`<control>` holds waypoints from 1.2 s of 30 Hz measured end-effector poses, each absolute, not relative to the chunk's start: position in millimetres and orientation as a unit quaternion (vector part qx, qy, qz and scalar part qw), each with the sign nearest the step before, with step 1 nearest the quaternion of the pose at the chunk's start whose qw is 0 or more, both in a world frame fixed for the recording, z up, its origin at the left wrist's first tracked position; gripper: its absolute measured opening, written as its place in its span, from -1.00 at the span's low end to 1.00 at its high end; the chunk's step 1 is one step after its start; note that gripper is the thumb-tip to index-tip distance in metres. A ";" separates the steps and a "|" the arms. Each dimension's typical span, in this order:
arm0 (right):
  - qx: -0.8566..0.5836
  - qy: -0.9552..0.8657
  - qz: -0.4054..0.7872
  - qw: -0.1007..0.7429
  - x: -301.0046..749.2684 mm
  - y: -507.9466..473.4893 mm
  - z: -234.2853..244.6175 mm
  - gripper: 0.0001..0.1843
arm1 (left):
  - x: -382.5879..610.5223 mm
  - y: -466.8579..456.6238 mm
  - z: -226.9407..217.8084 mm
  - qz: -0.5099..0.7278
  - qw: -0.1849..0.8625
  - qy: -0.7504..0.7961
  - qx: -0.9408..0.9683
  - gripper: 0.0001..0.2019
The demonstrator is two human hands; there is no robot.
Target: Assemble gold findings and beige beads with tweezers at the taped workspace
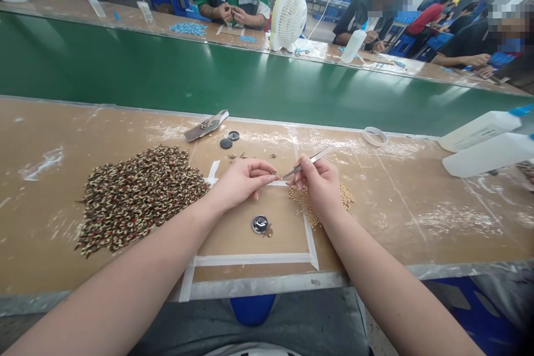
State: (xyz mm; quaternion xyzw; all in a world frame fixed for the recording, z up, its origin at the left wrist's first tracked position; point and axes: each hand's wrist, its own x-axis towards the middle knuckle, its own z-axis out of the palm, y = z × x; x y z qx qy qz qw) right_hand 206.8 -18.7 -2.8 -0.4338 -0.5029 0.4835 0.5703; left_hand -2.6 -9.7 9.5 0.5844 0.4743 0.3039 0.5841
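My left hand (pixel 242 181) is closed in a pinch, thumb against forefinger, on a tiny part too small to make out. A pair of tweezers (pixel 293 171) is gripped in my right hand (pixel 321 184), its tip beside the left fingertips. Under and around the right hand lie small tan beads (pixel 347 196). Left of the left hand spreads a big pile of small brown, cream and red pieces (pixel 137 194). Between my forearms sits a small round dish (pixel 260 225) with glossy black contents. Some small brownish pieces (pixel 270 230) lie against its edge.
White tape (pixel 254 260) marks a rectangle on the table. Farther back lie two black caps (pixel 226 143), a camouflage-patterned strip (pixel 207 125) and a tape ring (pixel 375 136). White bottles (pixel 488 154) lie at right. Beyond the green belt (pixel 167 72) are a fan (pixel 288 14) and people working.
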 end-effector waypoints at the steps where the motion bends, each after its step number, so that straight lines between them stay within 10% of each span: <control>1: -0.435 -0.486 0.485 0.582 206.4 -16.7 -3.9 -0.63 | -3.1 -9.5 9.3 0.298 0.589 0.469 0.587 -0.78; 36: -0.469 -0.490 0.493 0.544 201.5 -14.4 -4.6 -0.60 | 1.1 -11.5 6.8 0.275 0.579 0.507 0.577 -0.76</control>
